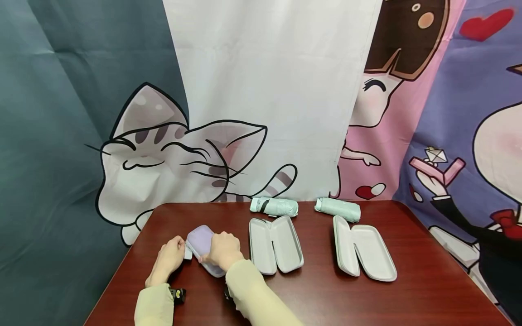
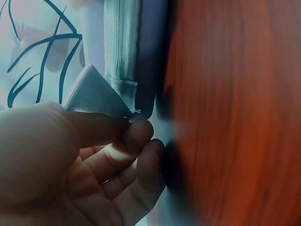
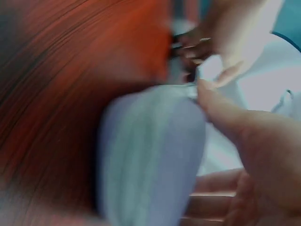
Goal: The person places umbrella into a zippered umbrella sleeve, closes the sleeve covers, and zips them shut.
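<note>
A closed lavender zip case (image 1: 200,240) lies at the left of the table, with a pale zipper band (image 2: 121,42) along its side. My left hand (image 1: 169,257) is at the case's left edge. Thumb and fingertips pinch a light grey fabric tab (image 2: 99,94) at the end of the zipper. Across the case's right side, my right hand (image 1: 223,251) grips it with curled fingers. In the blurred right wrist view, its thumb lies at the zipper end, close to the tab; the zipper pull cannot be made out.
Two pale grey cases, one in the middle (image 1: 261,244) and one at the right (image 1: 375,253), lie open on the brown table (image 1: 318,299). Behind them are two mint-green folded umbrellas, left (image 1: 281,207) and right (image 1: 338,209). A cartoon-printed curtain (image 1: 265,90) hangs beyond the table's back edge.
</note>
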### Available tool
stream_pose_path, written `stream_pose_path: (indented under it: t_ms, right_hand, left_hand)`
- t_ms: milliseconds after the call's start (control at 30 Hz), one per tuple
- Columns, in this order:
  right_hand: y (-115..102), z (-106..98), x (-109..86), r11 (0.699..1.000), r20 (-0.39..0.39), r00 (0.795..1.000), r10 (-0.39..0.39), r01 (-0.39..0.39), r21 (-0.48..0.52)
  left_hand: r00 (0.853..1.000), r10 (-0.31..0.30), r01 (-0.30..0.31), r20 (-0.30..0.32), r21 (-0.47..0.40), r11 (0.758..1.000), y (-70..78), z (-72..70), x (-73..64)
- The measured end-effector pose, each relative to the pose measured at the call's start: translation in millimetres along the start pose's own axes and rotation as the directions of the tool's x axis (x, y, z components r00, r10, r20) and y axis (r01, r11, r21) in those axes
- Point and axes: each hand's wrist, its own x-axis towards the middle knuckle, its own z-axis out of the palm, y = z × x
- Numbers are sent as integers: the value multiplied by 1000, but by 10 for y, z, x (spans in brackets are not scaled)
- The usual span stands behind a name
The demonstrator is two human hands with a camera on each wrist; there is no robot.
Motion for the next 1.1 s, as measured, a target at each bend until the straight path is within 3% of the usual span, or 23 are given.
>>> stream_pose_path:
  t_ms: [167,333,567,867,1100]
  right_hand:
    - [45,-51,-91,989,65,997,32,-41,141]
    - [34,-32,-127,976,46,997,60,-68,208]
    - [-8,-29,-122,975,19,994,103,-105,194]
    - [-69,-16,-93,976,10,993,119,-119,184]
    - [-75,-2,-61,974,16,991,130,-131,184]
  left_hand:
    - [999,27,-27,-24,4,1000,34,33,44]
    - [999,41,-41,-21,10,999,61,61,89]
    - [997,56,-56,-52,11,998,86,113,124]
    - [999,45,-45,15,50,998,113,121,172]
    - [994,108,-108,13,25,994,133,115,203]
